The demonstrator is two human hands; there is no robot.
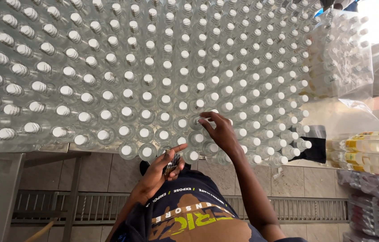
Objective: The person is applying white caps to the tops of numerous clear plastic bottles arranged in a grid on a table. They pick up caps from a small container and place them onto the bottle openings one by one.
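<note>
Fingertips of your right hand pinch 1 white cap mid-frame; your left hand cups small caps. Nudging the packed clear bottles could topple neighbours.

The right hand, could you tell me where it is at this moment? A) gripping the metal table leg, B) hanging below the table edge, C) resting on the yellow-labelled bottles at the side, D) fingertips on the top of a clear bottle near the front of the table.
D: the right hand reaches over the front rows with its fingertips at the top of a clear bottle, while the left hand holds a cluster of small items below the table edge.
</note>
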